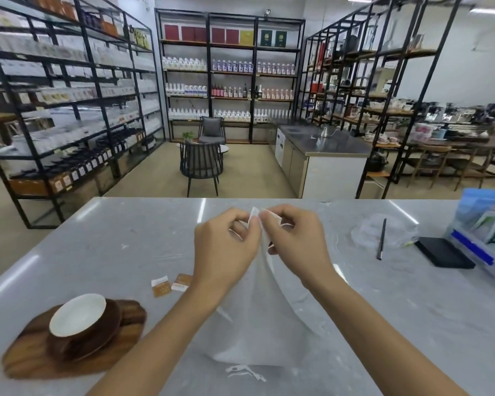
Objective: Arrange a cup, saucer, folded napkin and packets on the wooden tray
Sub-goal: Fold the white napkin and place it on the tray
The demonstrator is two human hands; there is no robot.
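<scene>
Two packets [170,284] on grey countertop [97,247]

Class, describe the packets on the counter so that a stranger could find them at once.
Start at the wooden tray on the counter's near left. Just beyond it, left of the left hand, lie two small packets. Their orange-brown and white colouring sets them apart.

White napkin [262,318] pinched between both hands' fingers [247,224]
</scene>
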